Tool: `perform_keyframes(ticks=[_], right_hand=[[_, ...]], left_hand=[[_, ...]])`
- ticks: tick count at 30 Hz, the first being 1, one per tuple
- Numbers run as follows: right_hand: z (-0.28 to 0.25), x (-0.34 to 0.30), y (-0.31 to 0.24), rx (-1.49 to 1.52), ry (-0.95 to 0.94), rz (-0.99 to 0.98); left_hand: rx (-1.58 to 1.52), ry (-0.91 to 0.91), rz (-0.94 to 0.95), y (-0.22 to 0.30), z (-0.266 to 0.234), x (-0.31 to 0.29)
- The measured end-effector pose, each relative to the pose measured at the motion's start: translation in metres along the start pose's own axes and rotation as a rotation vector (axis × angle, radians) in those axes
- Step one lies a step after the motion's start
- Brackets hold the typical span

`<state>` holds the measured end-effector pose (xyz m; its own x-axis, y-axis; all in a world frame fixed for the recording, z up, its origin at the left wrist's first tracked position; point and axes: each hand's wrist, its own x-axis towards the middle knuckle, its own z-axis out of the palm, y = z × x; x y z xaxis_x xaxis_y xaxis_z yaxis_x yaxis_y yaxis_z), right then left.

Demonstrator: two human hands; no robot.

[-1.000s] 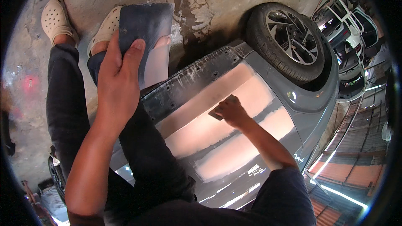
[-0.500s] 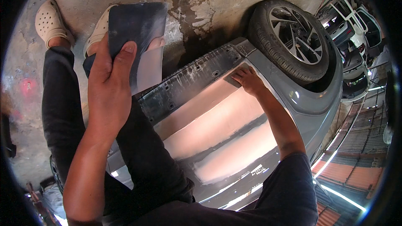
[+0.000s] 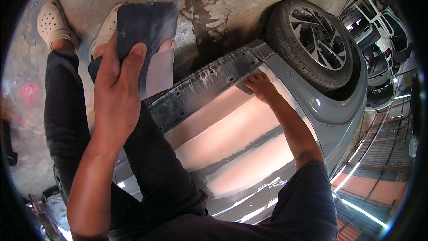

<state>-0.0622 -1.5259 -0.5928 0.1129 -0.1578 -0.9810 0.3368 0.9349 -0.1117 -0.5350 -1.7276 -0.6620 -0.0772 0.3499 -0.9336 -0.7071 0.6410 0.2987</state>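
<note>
My left hand (image 3: pixel 118 80) is raised and closed on a dark, flexible sheet of sandpaper (image 3: pixel 145 24), thumb on its near face. The sheet's lower right part looks pale and pinkish. My right hand (image 3: pixel 263 87) reaches out to a grey car door panel (image 3: pixel 200 169) with wide patches of pinkish body filler (image 3: pixel 232 125). Under its fingertips is a small dark piece of sandpaper (image 3: pixel 243 86), pressed against the far right corner of the filler, beside the dark sill strip (image 3: pixel 200 80). The underside of that piece is hidden.
A car wheel (image 3: pixel 318 40) stands just beyond the panel, under the grey fender (image 3: pixel 321 102). My feet in beige clogs (image 3: pixel 54 22) rest on stained, cracked concrete (image 3: pixel 240 0). A stripped white car body (image 3: pixel 379 31) is at the far right, near corrugated sheeting (image 3: pixel 379 183).
My right hand has shifted slightly left and toward me over the filler with its sandpaper. The left hand and its sheet stay almost where they were.
</note>
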Motion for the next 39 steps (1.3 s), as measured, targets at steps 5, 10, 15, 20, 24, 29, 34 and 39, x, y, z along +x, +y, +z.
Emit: perform_keyframes(ticks=[5,10,15,20,24,29,34,39], right_hand=[[-0.019,-0.019,-0.008,0.030,-0.119,0.020],[-0.019,-0.051,-0.015,0.021,-0.093,0.000],[-0.031,-0.079,-0.014,0.057,-0.136,-0.045],[-0.076,-0.080,-0.015,0.041,-0.283,0.014],[-0.079,-0.055,-0.004,-0.031,-0.098,0.107],[-0.044,-0.024,0.023,0.063,0.005,0.184],[-0.031,-0.005,0.031,0.056,0.029,0.123],[-0.029,0.012,0.039,0.110,0.056,0.110]], left_hand=[[-0.012,0.022,0.013,-0.006,-0.003,0.002],[-0.004,0.003,0.033,-0.003,-0.008,0.004],[-0.085,0.014,-0.001,0.005,-0.011,-0.001],[-0.066,0.001,0.048,0.003,-0.014,0.002],[-0.007,0.037,0.088,0.004,-0.013,0.000],[-0.050,0.013,0.020,0.000,-0.015,0.000],[-0.019,-0.022,0.013,0.001,-0.011,-0.001],[-0.047,-0.039,-0.037,0.003,-0.006,-0.002]])
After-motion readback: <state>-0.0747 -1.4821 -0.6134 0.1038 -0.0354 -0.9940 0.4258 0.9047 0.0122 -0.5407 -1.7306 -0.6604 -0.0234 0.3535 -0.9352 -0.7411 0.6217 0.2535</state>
